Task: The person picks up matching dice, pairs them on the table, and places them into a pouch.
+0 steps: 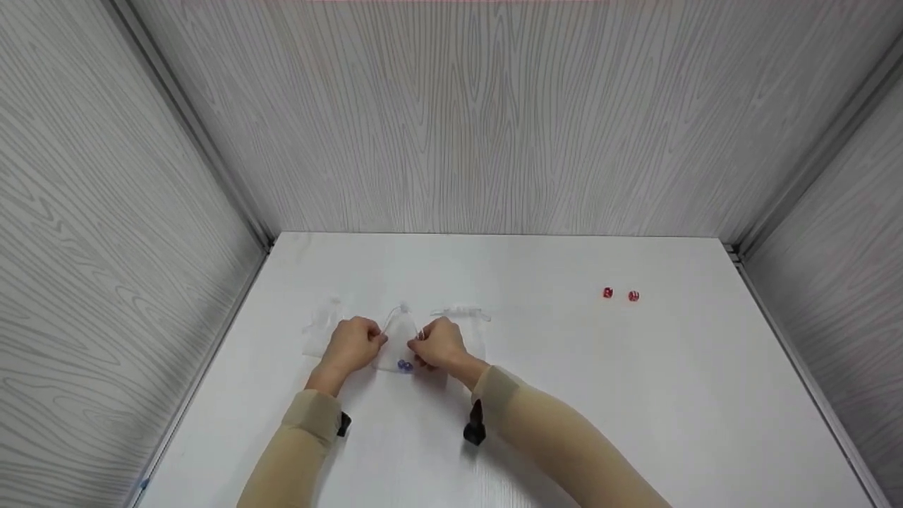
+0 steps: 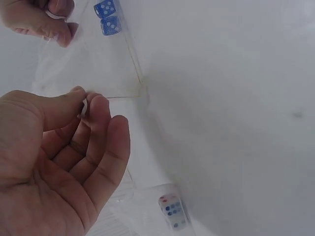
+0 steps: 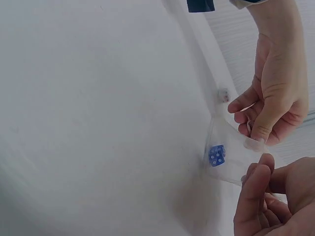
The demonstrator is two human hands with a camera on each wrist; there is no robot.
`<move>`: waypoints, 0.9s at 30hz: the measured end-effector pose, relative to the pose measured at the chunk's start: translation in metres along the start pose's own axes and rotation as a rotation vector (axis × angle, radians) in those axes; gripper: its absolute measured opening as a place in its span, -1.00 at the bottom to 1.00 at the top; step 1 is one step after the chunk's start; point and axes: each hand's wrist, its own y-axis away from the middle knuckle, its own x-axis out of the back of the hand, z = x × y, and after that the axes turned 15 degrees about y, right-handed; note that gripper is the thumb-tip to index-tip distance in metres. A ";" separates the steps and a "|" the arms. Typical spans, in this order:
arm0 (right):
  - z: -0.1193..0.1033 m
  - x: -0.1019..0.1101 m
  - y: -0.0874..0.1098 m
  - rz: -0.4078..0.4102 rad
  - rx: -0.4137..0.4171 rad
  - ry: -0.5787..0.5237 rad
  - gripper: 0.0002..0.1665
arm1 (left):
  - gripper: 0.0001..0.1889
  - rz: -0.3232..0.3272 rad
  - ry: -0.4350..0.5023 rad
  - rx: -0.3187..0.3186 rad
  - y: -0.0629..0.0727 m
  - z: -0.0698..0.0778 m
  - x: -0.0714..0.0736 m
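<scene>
A sheer white drawstring pouch (image 1: pixel 399 337) lies between the two hands, with two blue dice (image 2: pixel 110 25) at its bottom end. My left hand (image 1: pixel 350 344) pinches the pouch's cord at its left side between thumb and index finger. On the opposite side, my right hand (image 1: pixel 443 344) pinches the cord with thumb and fingertips. The cord spreads from a small knot at the top toward both hands. Next to the left hand, a second sheer pouch (image 1: pixel 321 331) holds white dice (image 2: pixel 172 211) with coloured dots.
Another sheer pouch (image 1: pixel 474 337) lies flat, partly under the right hand, its cord (image 1: pixel 462 310) at the top. Two red dice, a left one (image 1: pixel 608 292) and a right one (image 1: pixel 633 296), sit apart on the white table (image 1: pixel 635 395). Grained panels (image 1: pixel 487 127) enclose the back and sides.
</scene>
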 end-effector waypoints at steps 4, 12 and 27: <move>-0.005 0.004 -0.005 0.004 -0.020 0.045 -0.74 | -0.78 0.018 -0.055 0.026 -0.009 0.002 0.005; -0.011 -0.004 -0.016 0.033 -0.061 0.113 -0.72 | -0.77 0.012 -0.184 0.155 -0.020 0.017 0.006; -0.003 0.000 -0.012 0.063 -0.027 0.155 -0.52 | -0.73 0.025 -0.247 0.195 -0.023 0.017 0.005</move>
